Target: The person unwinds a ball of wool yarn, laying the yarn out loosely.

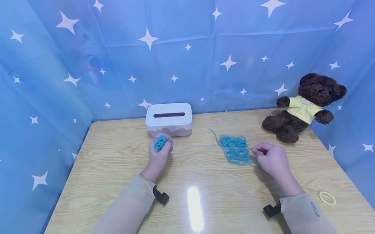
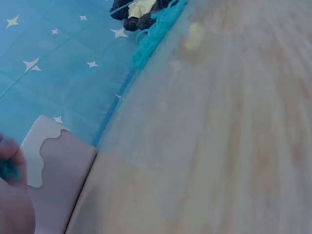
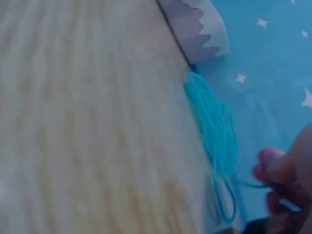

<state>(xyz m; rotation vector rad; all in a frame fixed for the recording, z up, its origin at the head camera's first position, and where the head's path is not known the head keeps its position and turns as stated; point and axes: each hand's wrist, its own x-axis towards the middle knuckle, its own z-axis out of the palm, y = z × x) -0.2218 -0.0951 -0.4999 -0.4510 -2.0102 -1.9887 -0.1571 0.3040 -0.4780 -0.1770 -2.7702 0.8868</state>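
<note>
A loose pile of blue yarn (image 1: 236, 149) lies on the table right of centre, one end trailing off its upper left. My left hand (image 1: 157, 155) holds a small bunch of blue yarn (image 1: 160, 142) in curled fingers, in front of the tissue box. Between that bunch and the pile a thin, faint strand seems to stretch. At the pile's right edge, my right hand (image 1: 272, 159) pinches a strand between thumb and forefinger; the right wrist view shows this yarn strand (image 3: 251, 185) running from the pile to the fingertips. Only part of the left hand (image 2: 17, 204) shows in the left wrist view.
A white and mauve tissue box (image 1: 170, 128) stands at the table's back edge. To the back right sits a dark brown teddy bear (image 1: 292, 125) in a yellow shirt. A pale yellow ring (image 1: 327, 198) lies beside my right forearm. Blue star-printed cloth (image 1: 184, 60) surrounds the wooden table (image 1: 112, 150).
</note>
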